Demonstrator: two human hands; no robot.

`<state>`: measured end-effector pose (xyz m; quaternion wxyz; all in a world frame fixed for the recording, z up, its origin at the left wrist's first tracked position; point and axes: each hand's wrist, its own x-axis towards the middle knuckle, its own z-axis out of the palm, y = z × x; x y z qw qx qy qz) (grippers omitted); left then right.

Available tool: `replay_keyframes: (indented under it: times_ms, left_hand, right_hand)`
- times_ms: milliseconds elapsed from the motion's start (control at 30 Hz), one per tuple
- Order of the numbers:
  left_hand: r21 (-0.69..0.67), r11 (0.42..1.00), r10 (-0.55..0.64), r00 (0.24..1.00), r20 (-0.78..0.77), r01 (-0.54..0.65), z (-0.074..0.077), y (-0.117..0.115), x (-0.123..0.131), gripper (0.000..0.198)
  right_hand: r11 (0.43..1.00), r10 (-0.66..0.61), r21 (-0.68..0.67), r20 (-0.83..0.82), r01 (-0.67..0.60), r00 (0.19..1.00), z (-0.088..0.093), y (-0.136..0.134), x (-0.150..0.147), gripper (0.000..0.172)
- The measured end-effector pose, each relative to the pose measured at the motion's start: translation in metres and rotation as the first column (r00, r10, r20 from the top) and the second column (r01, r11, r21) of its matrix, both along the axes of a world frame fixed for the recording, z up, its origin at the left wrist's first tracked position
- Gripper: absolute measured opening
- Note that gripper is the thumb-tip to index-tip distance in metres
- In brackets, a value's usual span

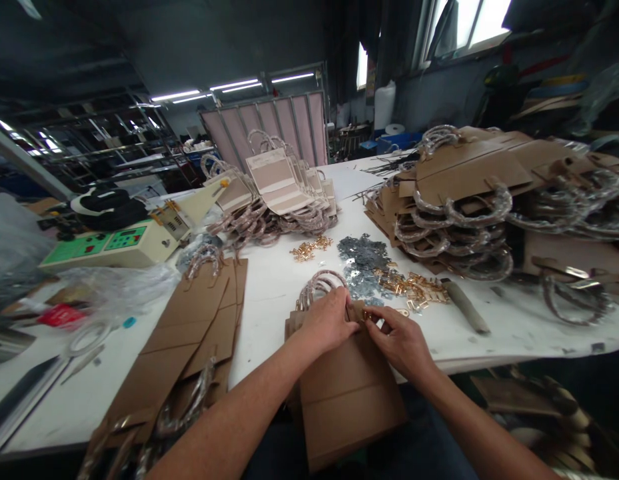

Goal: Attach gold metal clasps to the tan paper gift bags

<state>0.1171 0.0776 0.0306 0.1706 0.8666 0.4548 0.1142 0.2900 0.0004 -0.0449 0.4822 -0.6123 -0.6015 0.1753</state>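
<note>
Head view — clock positions are read from the brown bag panel (352, 393), twelve being straight ahead. This panel lies uppermost in a stack at the near edge of the desk (269, 287), its lower part overhanging. The left hand (329, 320) is closed over its upper edge, fingers bent, gripping it. The right hand (395, 332) is drawn to a thumb-and-finger pinch at the upper corner, apparently on a small gold fitting (367, 313); the fingers hide its detail.

Surroundings: plastic-wrapped handles (322, 288) rise just beyond the left hand. Grey metal plates (362, 259) lie scattered at twelve, running into loose gold fittings (418, 291) at one; a smaller gold heap (310, 249) lies just short of twelve. A grey rod (466, 307) rests at two, beside the fittings. Beige panels (279, 180) are piled at eleven. A large heap of brown bag pieces (479, 167) takes up the desk between one and two.

Obstructions — a second brown stack (172, 327) lies between nine and ten, partly covered by the left forearm. A machine with green control panels (139, 250) and crumpled clear plastic (124, 287) crowd ten.
</note>
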Motion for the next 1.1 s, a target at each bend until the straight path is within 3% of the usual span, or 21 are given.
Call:
replay_keyframes:
  times_ms: [133, 333, 567, 733, 1100]
  left_hand:
    - [0.015, 1.000, -0.021, 0.999, 0.042, 0.020, 0.000, 0.000, 0.001, 0.040]
    - [0.026, 0.999, -0.023, 0.999, 0.040, 0.022, 0.002, -0.002, 0.003, 0.033]
    - [0.035, 0.998, -0.060, 0.998, 0.023, 0.060, 0.013, -0.010, 0.003, 0.017]
    - [0.071, 0.996, -0.068, 0.993, 0.093, 0.062, 0.018, -0.017, 0.004, 0.018]
    - [0.032, 0.999, -0.017, 0.971, 0.239, 0.010, 0.015, -0.023, 0.000, 0.023]
  right_hand:
    - [1.000, 0.021, -0.018, 0.029, -0.020, 0.999, 0.001, -0.001, 0.000, 0.024]
    - [0.998, -0.056, -0.008, 0.137, 0.057, 0.989, 0.006, -0.005, -0.004, 0.024]
    - [0.995, -0.096, -0.016, 0.190, 0.101, 0.977, 0.010, -0.007, -0.006, 0.024]
    - [0.993, -0.056, -0.091, 0.177, 0.073, 0.983, 0.019, -0.007, -0.008, 0.026]
    - [0.980, 0.073, -0.197, 0.197, -0.033, 0.978, 0.044, -0.005, -0.001, 0.015]
